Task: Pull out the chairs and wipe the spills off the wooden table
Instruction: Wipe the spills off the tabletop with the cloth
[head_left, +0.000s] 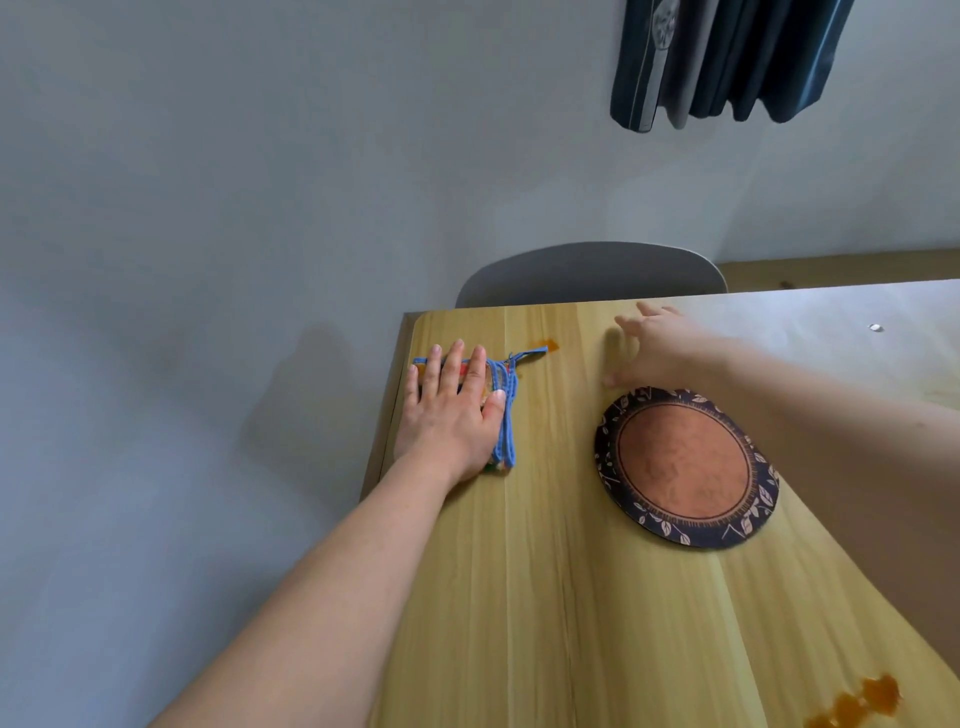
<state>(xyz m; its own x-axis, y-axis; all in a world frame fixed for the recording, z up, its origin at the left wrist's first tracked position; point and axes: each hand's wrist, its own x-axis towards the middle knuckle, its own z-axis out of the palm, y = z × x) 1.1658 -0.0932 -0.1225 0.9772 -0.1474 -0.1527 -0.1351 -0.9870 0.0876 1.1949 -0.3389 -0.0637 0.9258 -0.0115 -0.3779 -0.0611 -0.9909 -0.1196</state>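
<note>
My left hand (449, 410) lies flat, fingers spread, on a folded cloth with blue trim (506, 415) near the far left corner of the wooden table (545, 597). A small orange spill (545, 345) sits just beyond the cloth's loop. My right hand (654, 348) reaches over the table's far edge, fingers apart and blurred, holding nothing. A grey chair back (592, 275) stands pushed in against the far edge, just past that hand. A larger orange spill (857, 701) marks the near right part of the table.
A round mat with a dark leaf-patterned rim (685, 535) lies right of the cloth. Dark clothes (727, 57) hang on the wall above. A small white speck (876, 327) sits at the far right. The grey floor lies to the left of the table.
</note>
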